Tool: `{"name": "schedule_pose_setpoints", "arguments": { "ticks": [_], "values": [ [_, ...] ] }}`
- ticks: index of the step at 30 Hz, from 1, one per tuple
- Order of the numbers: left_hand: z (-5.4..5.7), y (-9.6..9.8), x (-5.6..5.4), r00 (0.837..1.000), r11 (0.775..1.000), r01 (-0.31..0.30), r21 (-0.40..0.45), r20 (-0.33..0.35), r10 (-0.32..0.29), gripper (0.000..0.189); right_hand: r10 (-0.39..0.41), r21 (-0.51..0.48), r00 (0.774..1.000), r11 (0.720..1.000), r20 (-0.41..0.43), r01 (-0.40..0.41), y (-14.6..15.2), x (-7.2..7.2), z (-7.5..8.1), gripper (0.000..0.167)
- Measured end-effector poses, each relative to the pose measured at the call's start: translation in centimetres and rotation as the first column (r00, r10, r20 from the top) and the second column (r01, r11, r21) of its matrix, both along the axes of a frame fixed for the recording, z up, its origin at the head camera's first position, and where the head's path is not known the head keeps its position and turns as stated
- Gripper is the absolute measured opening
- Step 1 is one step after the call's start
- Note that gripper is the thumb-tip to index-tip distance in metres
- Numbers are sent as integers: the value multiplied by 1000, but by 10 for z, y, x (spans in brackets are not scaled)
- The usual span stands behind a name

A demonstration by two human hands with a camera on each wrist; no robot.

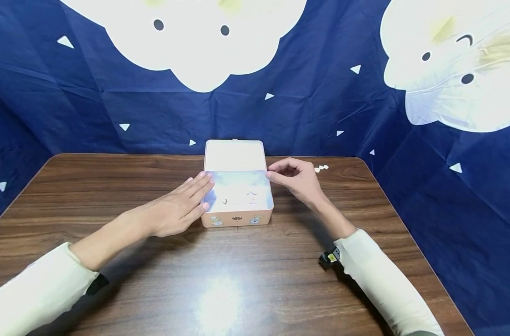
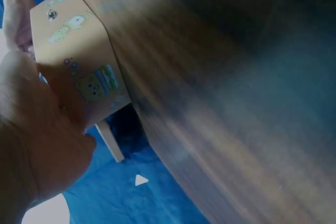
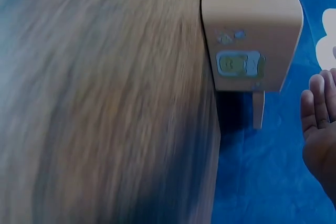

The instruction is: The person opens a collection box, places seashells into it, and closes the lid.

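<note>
While the lid (image 1: 235, 155) leans back toward the blue cloth (image 1: 313, 116), the pieces before me list as follows.

Item: one peach-coloured box (image 1: 244, 219), near the far edge of the brown wooden table (image 1: 154, 280), clasp side toward me. Bear prints (image 2: 92, 87) and other small motifs on its outer walls.

Item: one pale blue surface (image 1: 238, 186) within the box's rim, whitish in the middle, with pale figures and a small dark mark; whether sheet or tray, I cannot tell.

Item: my left hand (image 1: 179, 210), laid along the left side of the box; fingers straight and released, tips over the left rim, touching.

Item: my right hand (image 1: 298, 179), at the far right corner of the box; thumb and forefinger reach to the edge there, other fingers loosely bent. Whether they pinch the edge or merely touch it, I cannot tell.

Item: small white pieces (image 1: 321, 168), in a row on the table, just beyond my right hand.

Item: two pale sleeves (image 1: 376, 275), one per arm.
</note>
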State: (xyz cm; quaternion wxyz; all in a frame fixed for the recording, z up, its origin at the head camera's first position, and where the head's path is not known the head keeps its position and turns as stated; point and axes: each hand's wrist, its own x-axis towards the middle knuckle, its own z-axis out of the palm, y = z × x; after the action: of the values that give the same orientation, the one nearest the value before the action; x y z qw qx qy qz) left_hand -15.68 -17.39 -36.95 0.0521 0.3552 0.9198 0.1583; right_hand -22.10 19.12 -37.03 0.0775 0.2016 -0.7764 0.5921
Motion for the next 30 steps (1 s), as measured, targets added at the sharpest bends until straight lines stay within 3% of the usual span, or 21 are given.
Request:
{"name": "schedule_pose_setpoints", "arguments": {
  "ticks": [4, 9, 12, 20, 30],
  "values": [
    [-4, 0, 1, 1000, 1000, -23, -11, -11, 23, 68, -37, 31, 999, 999, 0, 37, 14, 0, 0, 19],
    [-8, 1, 1, 994, 996, -55, -69, -101, 48, 69, -101, 27, 995, 994, -4, 101, 29, 0, 2, 21],
    [-8, 5, 2, 989, 993, -94, -76, -120, 84, 70, -125, 15, 992, 992, -14, 125, 37, 0, 3, 21],
    [-1, 19, 2, 972, 973, -219, -68, -98, 212, 78, -143, 17, 990, 990, -13, 143, 44, 2, 4, 22],
    [3, 41, -12, 954, 953, -300, -38, -6, 300, 86, -181, 33, 983, 983, 11, 180, 50, -3, 2, 26]
  ]
}}
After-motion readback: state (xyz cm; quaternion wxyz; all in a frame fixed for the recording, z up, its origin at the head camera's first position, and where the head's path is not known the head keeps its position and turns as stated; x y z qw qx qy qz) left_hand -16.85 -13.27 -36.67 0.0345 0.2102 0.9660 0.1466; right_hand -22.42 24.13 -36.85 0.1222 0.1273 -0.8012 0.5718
